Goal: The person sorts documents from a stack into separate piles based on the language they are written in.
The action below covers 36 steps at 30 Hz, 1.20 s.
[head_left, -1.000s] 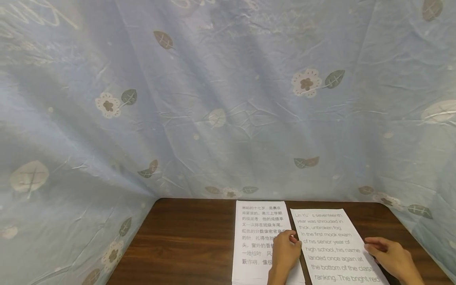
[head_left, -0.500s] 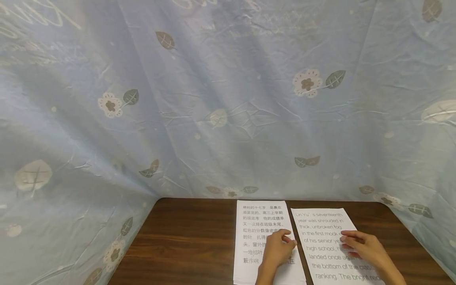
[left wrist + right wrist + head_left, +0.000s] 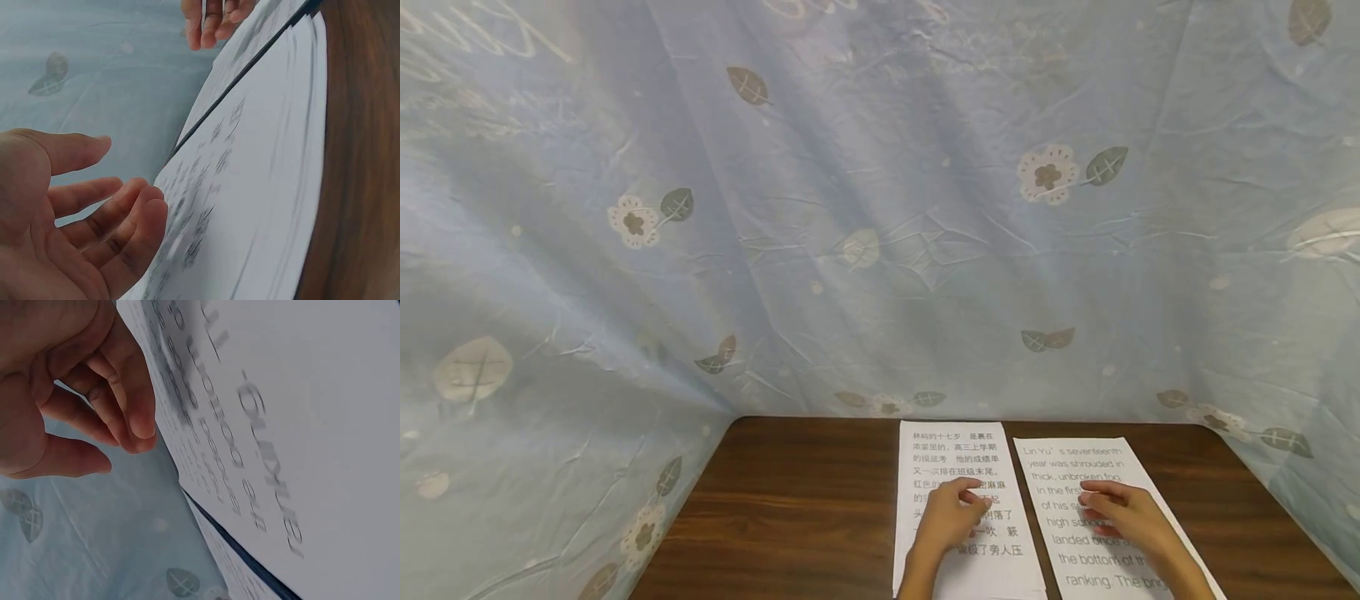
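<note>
Brown table (image 3: 790, 500), Chinese page (image 3: 996, 537), "Lin Yu's" page (image 3: 1063, 508)

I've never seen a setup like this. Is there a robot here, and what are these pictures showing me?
There's no robot: these are a person's bare left hand and right hand. The wide picture comes from a camera worn on the head, looking forward and down. The two close-ups come from cameras on the wrists, one per hand, so they look tilted.

On the brown wooden table lie a paper stack printed in Chinese and, beside it across a narrow gap, paper printed in English. A pale blue patterned cloth hangs behind.

Neither hand appears to hold anything: the fingers are loosely bent, the left over the Chinese text, the right over the English.
</note>
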Available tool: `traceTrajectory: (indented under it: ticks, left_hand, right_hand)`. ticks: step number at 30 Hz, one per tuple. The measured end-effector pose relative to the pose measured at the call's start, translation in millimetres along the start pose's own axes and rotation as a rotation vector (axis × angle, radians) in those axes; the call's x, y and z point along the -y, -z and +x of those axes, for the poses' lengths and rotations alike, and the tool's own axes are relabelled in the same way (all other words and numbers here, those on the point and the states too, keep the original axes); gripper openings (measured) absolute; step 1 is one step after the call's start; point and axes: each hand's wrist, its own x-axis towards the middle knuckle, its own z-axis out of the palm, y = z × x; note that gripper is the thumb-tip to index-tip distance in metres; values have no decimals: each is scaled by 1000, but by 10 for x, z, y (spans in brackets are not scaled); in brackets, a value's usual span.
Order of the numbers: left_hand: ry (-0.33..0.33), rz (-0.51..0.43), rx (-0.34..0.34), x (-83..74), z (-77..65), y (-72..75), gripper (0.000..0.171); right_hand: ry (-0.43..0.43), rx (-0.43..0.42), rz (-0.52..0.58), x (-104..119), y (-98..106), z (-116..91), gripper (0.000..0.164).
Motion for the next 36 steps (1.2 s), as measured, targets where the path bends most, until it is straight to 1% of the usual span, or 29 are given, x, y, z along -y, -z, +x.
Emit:
traceTrajectory:
  ticks: [6, 10, 14, 20, 24, 28, 32, 36]
  left_hand:
    - [-33, -8, -28, 44, -12, 243, 44]
    - [-51, -16, -52, 116, -14, 400, 41]
    - [-44, -27, -64, 181, -23, 568, 40]
    - [-46, -10, -93, 273, -42, 782, 39]
    - [-49, 11, -114, 351, -37, 891, 38]
    - [-50, 60, -141, 413, -35, 972, 38]
    - [-52, 99, -162, 458, -35, 1028, 39]
    - [-34, 132, -170, 502, -30, 1062, 39]
  right_hand:
    - [9, 9, 29, 69, -170, 54, 57]
    - [23, 9, 47, 113, -273, 87, 55]
    - [40, 10, 52, 159, -364, 108, 53]
    - [52, 14, 43, 215, -472, 136, 52]
    - [58, 8, 32, 231, -530, 162, 51]
    - [54, -2, 14, 252, -588, 179, 47]
    - [44, -30, -8, 281, -658, 183, 43]
    - [36, -44, -22, 302, -731, 184, 41]
